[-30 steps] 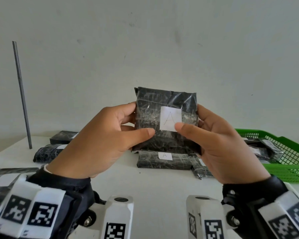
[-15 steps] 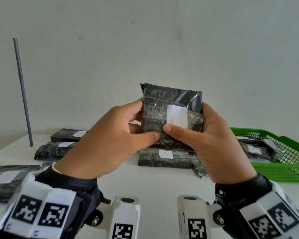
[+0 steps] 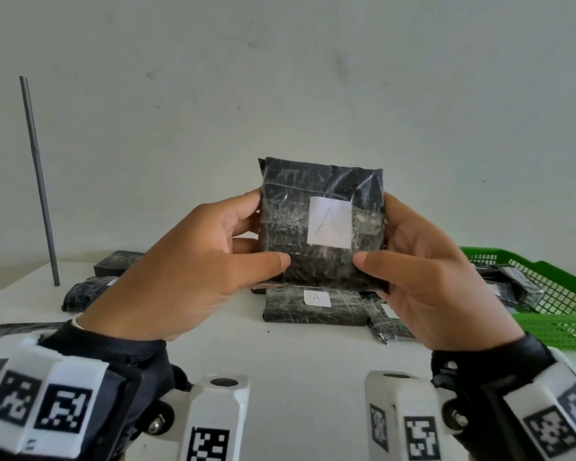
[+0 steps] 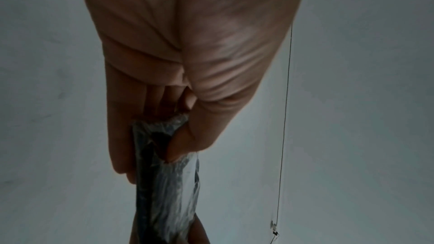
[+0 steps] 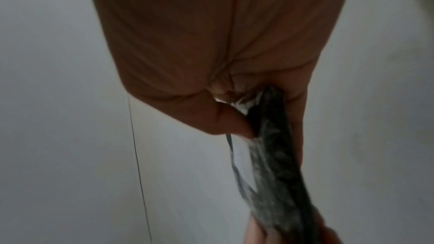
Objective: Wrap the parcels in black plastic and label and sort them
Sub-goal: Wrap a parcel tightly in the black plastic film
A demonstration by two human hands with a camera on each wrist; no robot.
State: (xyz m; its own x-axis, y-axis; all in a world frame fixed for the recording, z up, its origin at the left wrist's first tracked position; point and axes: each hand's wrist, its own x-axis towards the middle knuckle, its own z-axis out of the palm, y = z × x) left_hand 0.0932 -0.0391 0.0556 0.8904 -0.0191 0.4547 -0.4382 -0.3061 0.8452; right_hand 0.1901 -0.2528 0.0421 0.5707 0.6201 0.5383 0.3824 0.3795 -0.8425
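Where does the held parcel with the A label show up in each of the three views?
Head: held parcel at centre, upright, label facing the camera, left hand and right hand gripping its sides.
Left wrist: seen edge-on at lower centre, below the thumb; label not visible.
Right wrist: edge-on at lower right, blurred; label not visible.
Shared landmark: the plain pale wall behind the parcel.

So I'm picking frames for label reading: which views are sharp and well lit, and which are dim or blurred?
Head view: bright, even light, the "A" label on the held parcel legible, mild wide-angle bending at the edges. Left wrist view: dim, left hand shadowed, parcel edge-on. Right wrist view: darker, smeared by blur, right hand shadowed, no label readable.
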